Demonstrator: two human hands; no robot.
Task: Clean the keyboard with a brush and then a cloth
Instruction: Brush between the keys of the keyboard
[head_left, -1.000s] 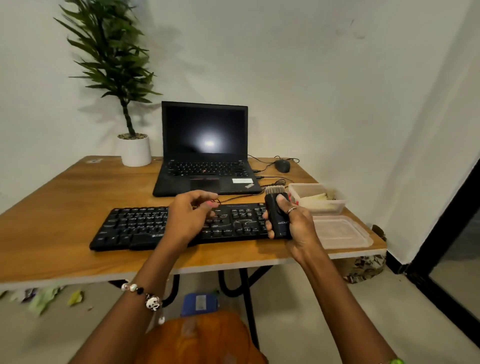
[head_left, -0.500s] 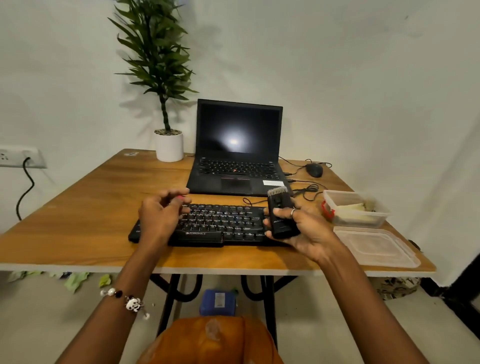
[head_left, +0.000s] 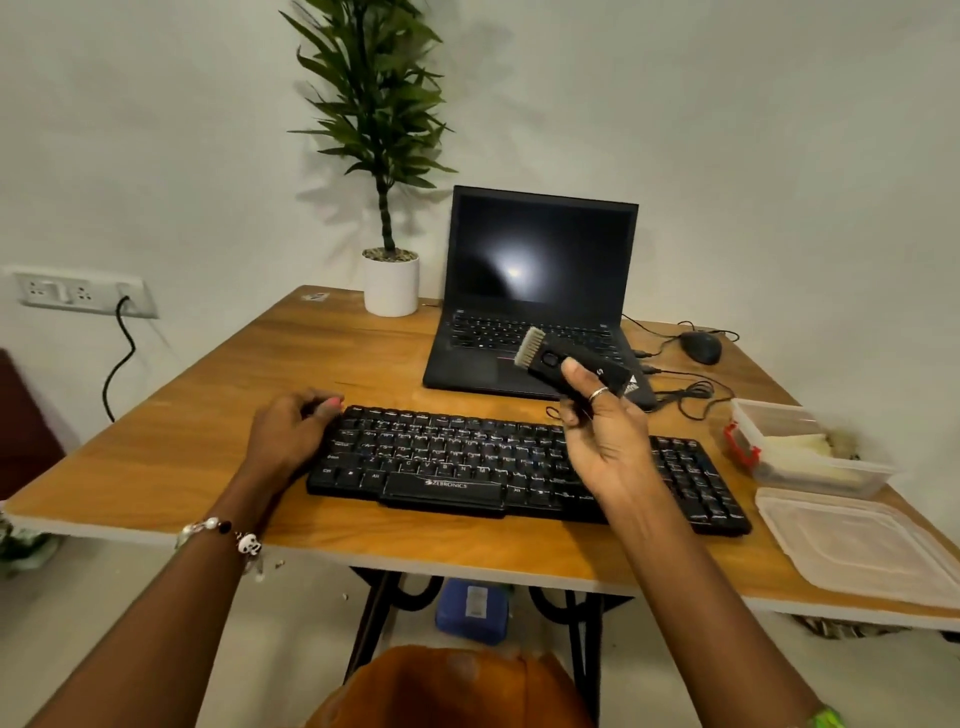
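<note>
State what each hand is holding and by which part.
The right hand holds the brush by its black handle, bristles free. The left hand rests at the keyboard's left end; whether it grips it cannot be told.

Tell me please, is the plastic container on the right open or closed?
Open: the plastic container has no lid on, and its lid lies flat on the table in front of it.

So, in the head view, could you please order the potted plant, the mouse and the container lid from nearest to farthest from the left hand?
From the left hand at the keyboard's left end:
1. Potted plant, beyond it at the table's back edge.
2. Mouse, far right, at the back.
3. Container lid, far right, at the front corner.
</note>
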